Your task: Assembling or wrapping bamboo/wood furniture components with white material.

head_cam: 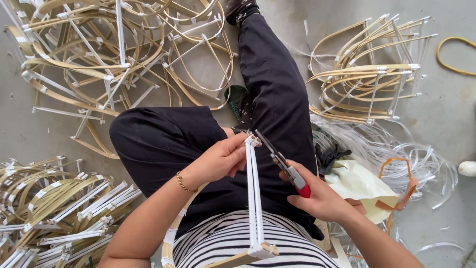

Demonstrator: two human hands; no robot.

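Centrally: bamboo frame (254,198) and pliers (286,168), held over the lap.
Frame's taped top is pinched by left hand (220,159); pliers are gripped in closed right hand (317,196), tips beside the tape.

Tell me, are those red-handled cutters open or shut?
Open: the cutters' dark blades spread apart at the white strips' top end, held in the right hand.

Both hands raised, left hand (220,159) and right hand (317,196) clenched.

Bamboo frame (254,198) lower end cut off by edge
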